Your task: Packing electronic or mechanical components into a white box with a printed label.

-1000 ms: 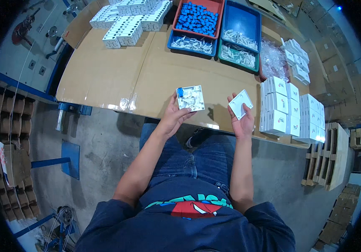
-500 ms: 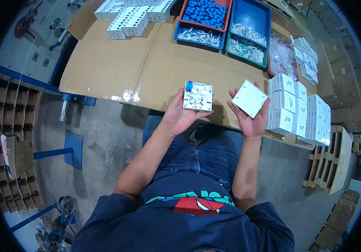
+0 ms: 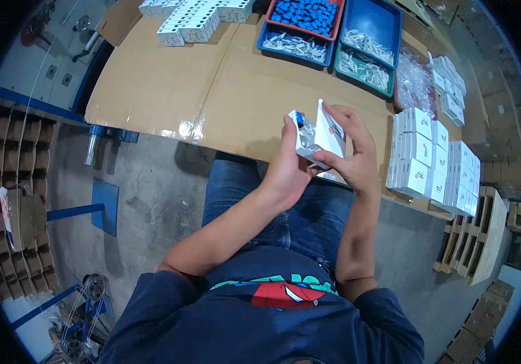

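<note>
Over the table's front edge, my left hand (image 3: 289, 181) is closed round a white square housing (image 3: 305, 149), tilted with its open side facing up and right. A blue piece (image 3: 299, 119) sits in its upper corner, and greyish parts lie inside, too small to make out. My right hand (image 3: 359, 159) grips a white square cover (image 3: 328, 129) between thumb and fingers, with a small printed mark on its outer face. The cover stands steeply on edge beside the housing, its lower edge touching or very close to it. My right fingers hide part of the cover.
Stacked white square units (image 3: 415, 151) stand on the cardboard-covered table (image 3: 151, 91) at right. Behind are a red tray (image 3: 268, 13) of blue pieces, blue (image 3: 260, 45) and green (image 3: 339, 71) trays of pale slim parts, and clear plastic bags (image 3: 415, 85). White blocks (image 3: 191, 27) stand far left.
My hands have come together, the left moving right with the housing. The cover, flat and apart before, is now turned up on edge against or near the housing.
</note>
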A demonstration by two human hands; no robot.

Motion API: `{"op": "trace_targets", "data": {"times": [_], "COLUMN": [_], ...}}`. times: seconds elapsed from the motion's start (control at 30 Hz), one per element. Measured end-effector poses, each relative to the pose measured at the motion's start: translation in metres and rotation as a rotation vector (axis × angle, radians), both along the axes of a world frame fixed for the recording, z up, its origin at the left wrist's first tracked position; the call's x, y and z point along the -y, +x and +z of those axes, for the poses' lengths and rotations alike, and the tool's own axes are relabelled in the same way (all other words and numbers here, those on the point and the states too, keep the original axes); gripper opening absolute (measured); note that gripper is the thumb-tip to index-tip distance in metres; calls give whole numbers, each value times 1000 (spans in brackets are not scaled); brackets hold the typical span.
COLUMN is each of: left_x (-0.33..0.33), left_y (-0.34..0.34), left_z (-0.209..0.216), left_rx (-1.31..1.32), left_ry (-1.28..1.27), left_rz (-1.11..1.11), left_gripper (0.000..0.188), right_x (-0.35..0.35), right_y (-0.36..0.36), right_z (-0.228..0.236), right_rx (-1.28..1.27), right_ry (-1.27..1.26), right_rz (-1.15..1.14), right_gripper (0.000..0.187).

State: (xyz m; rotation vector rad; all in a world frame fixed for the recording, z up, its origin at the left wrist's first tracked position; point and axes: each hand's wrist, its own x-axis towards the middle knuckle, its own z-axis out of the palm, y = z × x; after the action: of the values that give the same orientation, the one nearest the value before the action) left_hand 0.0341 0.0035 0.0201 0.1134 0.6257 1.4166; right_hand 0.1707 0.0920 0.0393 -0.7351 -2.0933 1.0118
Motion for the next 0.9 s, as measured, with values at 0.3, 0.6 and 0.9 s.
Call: {"op": "trace_targets", "data": {"times": [0.3,0.6,0.9], "left_x": [6,7,6], "left_y": [8,13,12], "left_z": [4,6,-1], "left_rx": [-195,-208,-192], "left_ry": [-50,-12,-4], "left_rz": [76,73,35], "left_gripper": [63,56,57], "right_x": [9,9,9], "right_y": [-3,0,3], "right_z": [-25,-30,-32], "right_rx": [-160,-162,-161], "right_ry": [16,-16,-1], "right_rz": [57,58,57], "right_gripper": [91,91,91]}}
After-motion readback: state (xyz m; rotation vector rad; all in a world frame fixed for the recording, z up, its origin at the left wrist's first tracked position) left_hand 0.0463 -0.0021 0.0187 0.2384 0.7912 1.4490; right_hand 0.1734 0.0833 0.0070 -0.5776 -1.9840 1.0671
